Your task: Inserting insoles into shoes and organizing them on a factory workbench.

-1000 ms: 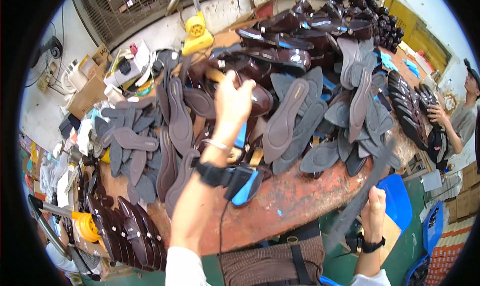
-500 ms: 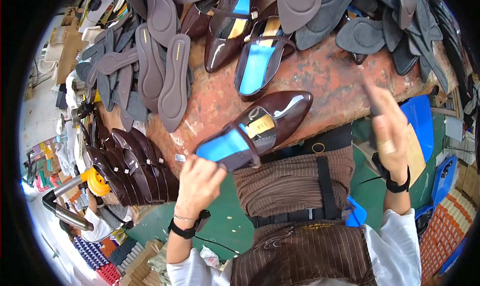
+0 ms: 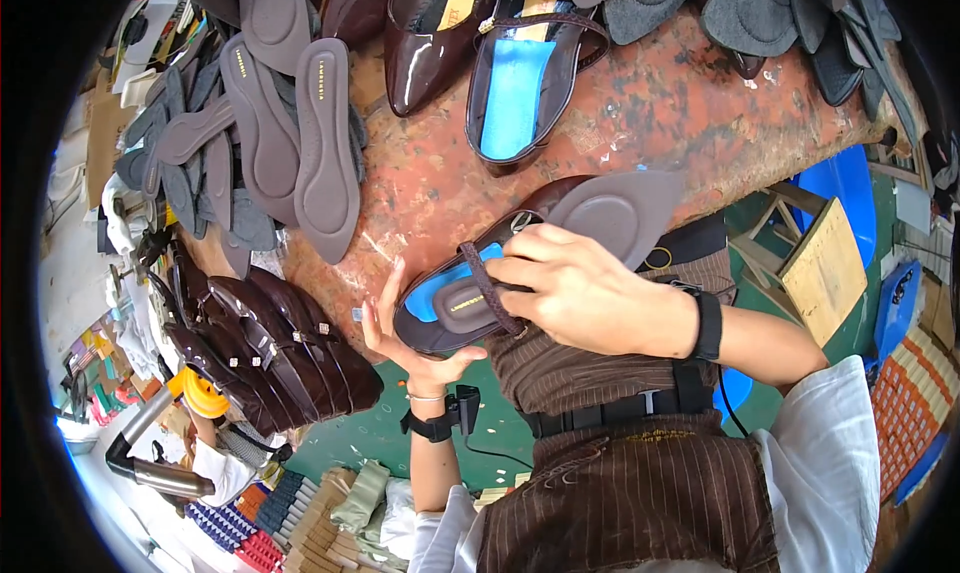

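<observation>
My left hand [image 3: 405, 338] cups the heel end of a glossy dark brown pointed shoe [image 3: 440, 318] with a blue lining, held just off the table's near edge. My right hand [image 3: 585, 293] presses a grey-brown pointed insole [image 3: 620, 213] down onto the shoe, its fingers near the shoe's thin strap [image 3: 490, 288]. The insole's toe end sticks out past the shoe opening. Both wrists wear black bands.
The worn reddish table [image 3: 640, 113] bears more brown shoes [image 3: 525, 83], some with blue lining, and rows of grey insoles [image 3: 300, 143] at the left. Finished brown shoes [image 3: 270, 348] lie stacked at the lower left. A blue stool [image 3: 845, 188] and a wooden board [image 3: 830, 268] stand to the right.
My left hand went from reaching over the far pile to holding a brown shoe at the near edge. My right hand came up with an insole and now lays it on the shoe.
</observation>
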A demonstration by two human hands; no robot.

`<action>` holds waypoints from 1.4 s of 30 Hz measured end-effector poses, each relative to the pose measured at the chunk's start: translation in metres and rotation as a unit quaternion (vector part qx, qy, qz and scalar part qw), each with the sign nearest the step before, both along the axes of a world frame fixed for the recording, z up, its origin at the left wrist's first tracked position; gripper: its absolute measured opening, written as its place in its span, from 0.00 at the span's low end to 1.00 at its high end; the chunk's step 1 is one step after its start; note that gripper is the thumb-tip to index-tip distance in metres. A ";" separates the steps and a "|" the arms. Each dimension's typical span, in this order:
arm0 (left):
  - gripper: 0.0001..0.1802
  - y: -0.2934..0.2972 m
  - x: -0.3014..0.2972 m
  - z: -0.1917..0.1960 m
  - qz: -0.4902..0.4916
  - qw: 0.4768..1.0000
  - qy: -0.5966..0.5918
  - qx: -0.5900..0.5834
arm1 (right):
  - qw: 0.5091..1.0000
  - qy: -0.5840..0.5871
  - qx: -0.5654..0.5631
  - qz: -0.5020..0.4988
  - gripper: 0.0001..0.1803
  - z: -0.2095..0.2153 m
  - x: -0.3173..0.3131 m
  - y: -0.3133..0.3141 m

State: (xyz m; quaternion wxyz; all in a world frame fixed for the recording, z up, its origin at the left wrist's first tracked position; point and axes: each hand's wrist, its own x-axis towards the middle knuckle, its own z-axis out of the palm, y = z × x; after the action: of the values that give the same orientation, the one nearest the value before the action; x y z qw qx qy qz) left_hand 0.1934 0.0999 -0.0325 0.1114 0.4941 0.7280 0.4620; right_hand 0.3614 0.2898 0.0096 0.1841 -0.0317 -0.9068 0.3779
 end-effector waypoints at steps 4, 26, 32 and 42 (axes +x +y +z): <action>0.78 0.003 -0.001 -0.002 -0.006 0.999 0.002 0.034 | 1.000 -0.011 -0.025 -0.014 0.10 -0.002 -0.015 -0.008; 0.43 0.001 -0.028 0.002 -0.107 0.994 -0.010 0.016 | 0.985 -0.041 0.009 0.165 0.27 -0.025 -0.059 -0.037; 0.12 0.005 -0.014 0.002 -0.034 0.994 -0.092 0.038 | 0.982 -0.122 0.147 0.007 0.26 -0.004 -0.016 -0.039; 0.41 0.010 0.061 0.052 -0.083 0.985 -0.014 -0.148 | 0.886 -0.101 0.245 -0.381 0.24 0.018 0.008 0.016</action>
State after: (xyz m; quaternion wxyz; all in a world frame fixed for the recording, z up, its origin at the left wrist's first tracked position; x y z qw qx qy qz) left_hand 0.2539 0.1097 0.0190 0.2317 0.5242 0.7433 0.3451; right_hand 0.3696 0.3058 0.0279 0.2230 -0.3666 -0.9024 0.0390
